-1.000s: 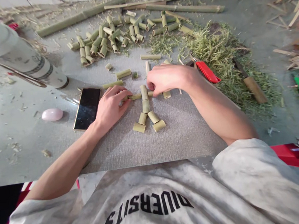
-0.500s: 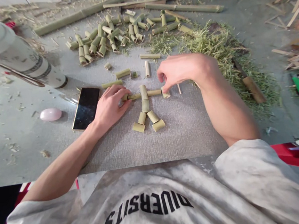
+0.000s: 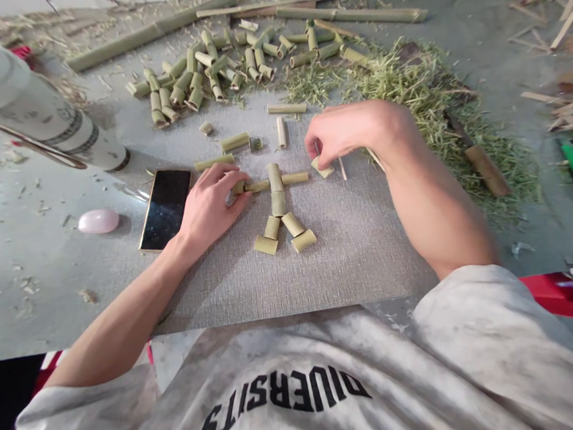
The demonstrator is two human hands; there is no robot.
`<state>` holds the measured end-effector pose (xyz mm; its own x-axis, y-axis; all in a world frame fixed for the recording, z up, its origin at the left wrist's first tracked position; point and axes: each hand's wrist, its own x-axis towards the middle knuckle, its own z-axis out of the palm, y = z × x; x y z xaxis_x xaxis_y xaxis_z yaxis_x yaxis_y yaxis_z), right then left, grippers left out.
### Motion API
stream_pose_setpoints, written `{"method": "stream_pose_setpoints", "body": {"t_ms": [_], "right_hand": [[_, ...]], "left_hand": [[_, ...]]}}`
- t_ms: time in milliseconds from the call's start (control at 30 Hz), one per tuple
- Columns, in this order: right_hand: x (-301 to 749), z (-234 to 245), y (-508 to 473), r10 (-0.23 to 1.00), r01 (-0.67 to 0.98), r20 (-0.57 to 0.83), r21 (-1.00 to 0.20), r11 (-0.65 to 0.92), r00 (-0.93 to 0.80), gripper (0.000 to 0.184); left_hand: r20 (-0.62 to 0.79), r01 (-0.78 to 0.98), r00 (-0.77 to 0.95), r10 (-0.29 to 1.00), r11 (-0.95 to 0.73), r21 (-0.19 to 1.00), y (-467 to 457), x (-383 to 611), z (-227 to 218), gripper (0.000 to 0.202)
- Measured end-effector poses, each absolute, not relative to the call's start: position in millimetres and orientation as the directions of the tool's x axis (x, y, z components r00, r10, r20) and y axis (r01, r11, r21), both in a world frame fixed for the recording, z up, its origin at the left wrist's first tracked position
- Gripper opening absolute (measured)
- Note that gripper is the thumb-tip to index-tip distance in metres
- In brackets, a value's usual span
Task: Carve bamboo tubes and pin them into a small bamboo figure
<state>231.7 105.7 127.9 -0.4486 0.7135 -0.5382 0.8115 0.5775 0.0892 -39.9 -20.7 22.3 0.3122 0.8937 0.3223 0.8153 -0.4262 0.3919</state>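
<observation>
Short green bamboo pieces lie on a grey mat [image 3: 350, 249] as a stick figure [image 3: 278, 205]: an upright trunk, a thin crossbar and two splayed legs with feet. My left hand [image 3: 213, 205] rests at the figure's left arm, its fingers closed on the short piece at that end. To the right of the crossbar my right hand [image 3: 349, 132] pinches a short bamboo piece [image 3: 322, 167], tilted and just off the mat.
A pile of cut bamboo pieces [image 3: 214, 71] and long bamboo poles [image 3: 150, 33] lie at the back. Green shavings [image 3: 422, 103] and a wooden-handled knife [image 3: 480, 161] sit at the right. A phone [image 3: 167, 207], a pink egg-shaped object [image 3: 98, 221] and a white cylinder [image 3: 31, 107] are on the left.
My right hand has drawn back to the right of the crossbar and now lifts and tilts the short end piece. My left hand has stayed put.
</observation>
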Motion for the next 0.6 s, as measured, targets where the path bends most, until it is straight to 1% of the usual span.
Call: {"method": "stream_pose_setpoints", "body": {"t_ms": [67, 133, 267, 333, 400, 500, 600], "right_hand": [[234, 127, 107, 0.735, 0.819, -0.512, 0.102, 0.565, -0.444, 0.021], [235, 126, 107, 0.732, 0.804, -0.475, 0.080, 0.589, -0.489, 0.027], [223, 122, 97, 0.651, 0.724, -0.369, -0.099, 0.682, -0.663, 0.033], [211, 116, 89, 0.666, 0.734, -0.330, -0.153, 0.662, -0.669, 0.039], [200, 108, 82, 0.713, 0.768, -0.291, -0.168, 0.619, -0.638, 0.043], [189, 96, 79, 0.750, 0.788, -0.241, -0.201, 0.582, -0.616, 0.042], [189, 90, 83, 0.745, 0.780, -0.245, -0.287, 0.556, -0.621, 0.032]], "left_hand": [[0.318, 0.819, 0.314, 0.894, -0.425, 0.385, -21, -40, 22, 0.025], [0.314, 0.822, 0.316, 0.895, -0.424, 0.380, -22, -40, 23, 0.025], [0.311, 0.823, 0.333, 0.890, -0.436, 0.366, -22, -40, 24, 0.023], [0.314, 0.823, 0.336, 0.888, -0.439, 0.360, -22, -40, 24, 0.022], [0.315, 0.826, 0.328, 0.891, -0.432, 0.361, -21, -40, 23, 0.020], [0.316, 0.831, 0.310, 0.897, -0.417, 0.368, -20, -42, 22, 0.019], [0.324, 0.839, 0.293, 0.899, -0.405, 0.363, -21, -43, 21, 0.018]]}}
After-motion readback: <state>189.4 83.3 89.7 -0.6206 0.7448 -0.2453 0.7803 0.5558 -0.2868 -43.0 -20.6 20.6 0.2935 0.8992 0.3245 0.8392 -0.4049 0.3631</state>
